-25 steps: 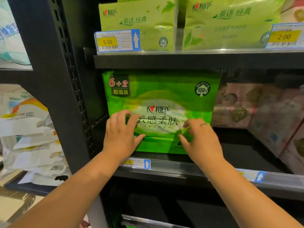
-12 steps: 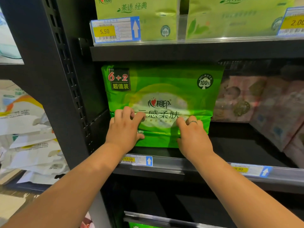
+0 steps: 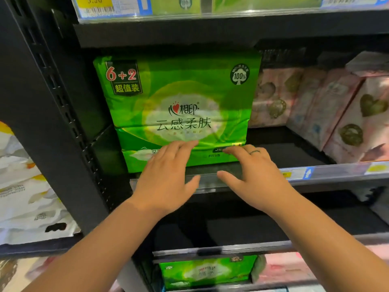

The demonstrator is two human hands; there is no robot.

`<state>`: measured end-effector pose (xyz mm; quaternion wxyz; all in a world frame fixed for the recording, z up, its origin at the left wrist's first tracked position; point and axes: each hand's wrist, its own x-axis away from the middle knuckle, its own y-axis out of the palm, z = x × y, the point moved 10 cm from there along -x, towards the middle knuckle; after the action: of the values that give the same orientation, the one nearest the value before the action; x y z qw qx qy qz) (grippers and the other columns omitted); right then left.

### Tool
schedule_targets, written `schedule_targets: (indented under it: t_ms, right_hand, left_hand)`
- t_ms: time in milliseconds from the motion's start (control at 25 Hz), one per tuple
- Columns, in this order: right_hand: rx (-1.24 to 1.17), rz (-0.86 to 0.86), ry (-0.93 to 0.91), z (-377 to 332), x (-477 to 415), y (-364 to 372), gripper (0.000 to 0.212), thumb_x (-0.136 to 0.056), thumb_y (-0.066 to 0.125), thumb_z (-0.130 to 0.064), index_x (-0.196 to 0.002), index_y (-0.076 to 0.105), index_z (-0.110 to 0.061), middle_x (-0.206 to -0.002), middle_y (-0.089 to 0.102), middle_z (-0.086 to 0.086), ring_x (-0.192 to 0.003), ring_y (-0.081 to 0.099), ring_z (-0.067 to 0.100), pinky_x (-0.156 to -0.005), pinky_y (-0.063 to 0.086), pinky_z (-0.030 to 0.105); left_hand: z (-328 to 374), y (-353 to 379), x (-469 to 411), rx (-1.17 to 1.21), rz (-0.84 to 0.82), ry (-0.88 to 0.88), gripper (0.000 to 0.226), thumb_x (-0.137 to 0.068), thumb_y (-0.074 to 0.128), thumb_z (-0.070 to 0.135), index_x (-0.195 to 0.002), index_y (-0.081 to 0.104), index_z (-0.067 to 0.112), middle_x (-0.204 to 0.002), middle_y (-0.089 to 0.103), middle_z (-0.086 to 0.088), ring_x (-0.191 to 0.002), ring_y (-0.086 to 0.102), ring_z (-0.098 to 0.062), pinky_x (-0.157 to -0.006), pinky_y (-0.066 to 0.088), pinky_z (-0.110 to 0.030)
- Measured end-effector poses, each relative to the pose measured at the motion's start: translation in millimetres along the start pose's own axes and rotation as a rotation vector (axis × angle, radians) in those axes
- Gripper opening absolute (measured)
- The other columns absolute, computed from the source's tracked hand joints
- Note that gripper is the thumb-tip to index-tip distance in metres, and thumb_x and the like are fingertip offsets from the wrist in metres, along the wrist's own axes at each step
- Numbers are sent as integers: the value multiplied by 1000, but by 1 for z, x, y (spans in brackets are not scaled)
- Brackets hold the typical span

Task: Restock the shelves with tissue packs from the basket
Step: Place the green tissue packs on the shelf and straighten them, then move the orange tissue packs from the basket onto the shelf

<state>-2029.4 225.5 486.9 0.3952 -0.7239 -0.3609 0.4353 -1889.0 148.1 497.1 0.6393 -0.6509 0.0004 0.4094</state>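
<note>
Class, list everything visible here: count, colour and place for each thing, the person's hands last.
Large tissue pack: one, green, middle shelf, left end.
Pink packs: several, pink, same shelf, right.
Lower pack: one, green, shelf below.
Top packs: count unclear, light green, top shelf.
Price labels: at least two, yellow and blue, shelf rails.
Shelf frame: one, black, left.
White bags: several, white, far left.
Left hand: one, open, fingertips on the large pack.
Right hand: one, open, ringed, fingertips at pack's lower edge.
</note>
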Motion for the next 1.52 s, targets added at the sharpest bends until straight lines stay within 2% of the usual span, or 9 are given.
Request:
schedule_targets:
  t_ms: [280,440,600,800,960,1040,1160,1320,1520]
  right_hand:
    - [224,68,213,51,113,-8,63,-74,61,-59,-132,51,-34,-140,47,8,-124,47,34,-93,40,53]
    - [277,-2,382,85,190,22,60,-74,47,-61,-128,48,-36,-136,51,9,-118,55,34,-88,45,56]
    - [243,-157,571,132,261,57,69,-75,49,-65,-138,34,-40,-146,40,7,-130,44,33,-99,39,55]
    - [180,-277,807,210,345,79,73,-77,53,-65,-142,38,-37,-152,32,5,-137,34,31,-104,32,51]
    - [143,-379,942,280,395,85,74,-86,50,-63,-149,19,-40,-158,16,2,-144,21,25,-111,25,44]
    - [127,-402,982,319,414,85,74,-86,50,-62,-149,19,-39,-158,15,3,-143,21,26,-110,25,45]
    - [84,-446,1024,378,438,91,74,-87,49,-62,-150,19,-37,-158,15,4,-143,19,27,-111,25,46]
    - [-12,-486,1115,448,471,108,74,-88,49,-61,-150,17,-36,-157,14,5,-141,23,29,-109,29,45]
    - [-33,-506,1257,534,513,149,76,-87,51,-60,-150,19,-29,-154,20,6,-136,32,32,-102,38,47]
  left_hand:
    - [64,54,62,130,-102,182,68,-80,43,55,-141,37,27,-135,52,5,-124,48,-16,-105,39,-33]
    - [115,103,97,226,-237,263,71,-80,53,53,-144,34,27,-137,51,3,-126,49,-18,-107,41,-36]
    - [164,149,129,269,-388,325,80,-75,66,53,-143,31,27,-133,53,5,-119,53,-16,-101,43,-32]
    - [227,215,158,305,-556,405,69,-78,48,54,-137,39,20,-128,57,-1,-113,57,-23,-95,49,-36]
    - [293,277,173,337,-718,445,73,-82,56,52,-145,34,21,-138,47,-2,-124,46,-25,-100,43,-38]
    - [337,309,175,355,-786,476,76,-86,57,52,-150,27,23,-147,38,0,-132,38,-21,-108,36,-35]
    - [395,357,173,358,-861,479,77,-86,61,50,-149,25,24,-148,34,1,-135,34,-19,-109,31,-32]
    - [446,431,180,370,-949,442,78,-81,63,51,-146,29,24,-144,42,-1,-132,40,-24,-108,37,-39]
    - [479,548,197,363,-1146,363,79,-84,67,46,-149,26,25,-149,34,-1,-135,35,-23,-107,32,-35]
